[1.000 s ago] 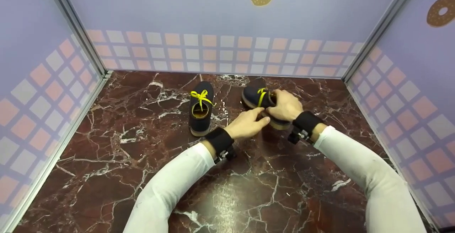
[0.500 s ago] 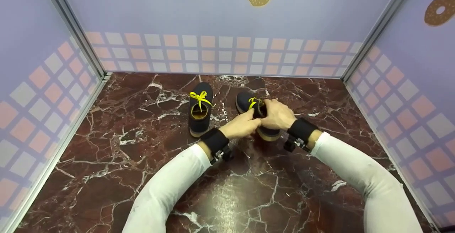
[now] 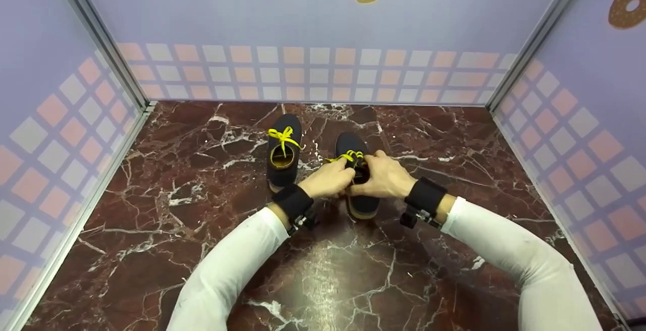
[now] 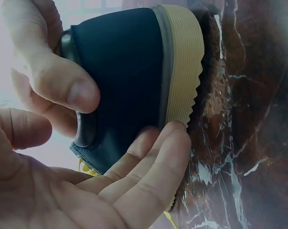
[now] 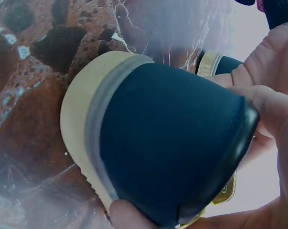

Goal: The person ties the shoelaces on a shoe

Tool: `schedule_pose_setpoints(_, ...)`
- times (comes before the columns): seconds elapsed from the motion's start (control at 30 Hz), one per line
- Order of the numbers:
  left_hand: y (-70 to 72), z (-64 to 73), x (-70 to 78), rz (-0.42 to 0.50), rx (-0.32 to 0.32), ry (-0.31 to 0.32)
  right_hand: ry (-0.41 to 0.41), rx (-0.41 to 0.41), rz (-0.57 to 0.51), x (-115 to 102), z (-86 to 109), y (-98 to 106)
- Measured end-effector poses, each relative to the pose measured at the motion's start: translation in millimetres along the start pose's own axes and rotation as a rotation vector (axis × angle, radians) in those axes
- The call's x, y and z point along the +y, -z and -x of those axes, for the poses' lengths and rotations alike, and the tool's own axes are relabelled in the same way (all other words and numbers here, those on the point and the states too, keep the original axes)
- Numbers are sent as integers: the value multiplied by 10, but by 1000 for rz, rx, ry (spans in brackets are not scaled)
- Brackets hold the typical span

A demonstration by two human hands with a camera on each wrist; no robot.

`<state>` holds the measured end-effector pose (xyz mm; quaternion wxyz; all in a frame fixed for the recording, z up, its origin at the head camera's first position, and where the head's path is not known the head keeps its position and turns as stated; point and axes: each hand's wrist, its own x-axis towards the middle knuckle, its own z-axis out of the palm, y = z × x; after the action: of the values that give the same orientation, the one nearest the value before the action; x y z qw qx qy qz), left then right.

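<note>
From where I stand, the dark shoe (image 5: pixel 163 133) sits between the person's two hands, its toe toward the far wall (image 3: pixel 323 23). The right hand (image 3: pixel 387 175) grips it across the collar: the thumb reaches over to the shoe's left side, while a fingertip shows low on the outer side, by the pale sole (image 4: pixel 182 67). So the shoe's mouth and heel lie inside the span of that hand.

The left hand (image 3: pixel 327 177) is close against the shoe's left side. Its fingers (image 4: pixel 155 167) are long and nearly straight, lying along the side with the tips at the sole's edge; its thumb stands well apart from them, and I can't tell whether it touches the shoe. The yellow laces (image 3: pixel 356 155) are just ahead of both hands, partly covered.

The sole is at the marbled floor (image 3: pixel 323 270), though I can't tell if the heel is slightly raised. To the left, apart from both hands, a second shoe (image 3: pixel 283 174) stands upright, its yellow bow (image 3: pixel 284 134) tied.
</note>
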<state>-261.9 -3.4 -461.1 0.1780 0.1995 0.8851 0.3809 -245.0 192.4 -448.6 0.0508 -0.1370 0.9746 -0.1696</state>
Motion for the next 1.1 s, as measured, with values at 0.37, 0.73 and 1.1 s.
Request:
schedule_pose_setpoints(0.37, -10, -91, -42, -36, 234, -3, -47, 209, -208, 395, -25, 120)
schedule_pose_setpoints(0.73, -36, -227, -42, 205, 391, 38, -287, -5, -487, 635, -176, -141)
schedule_pose_setpoints(1.1, -108, -350, -51, 511, 507, 65, -260, 235, -479, 594, -310, -139)
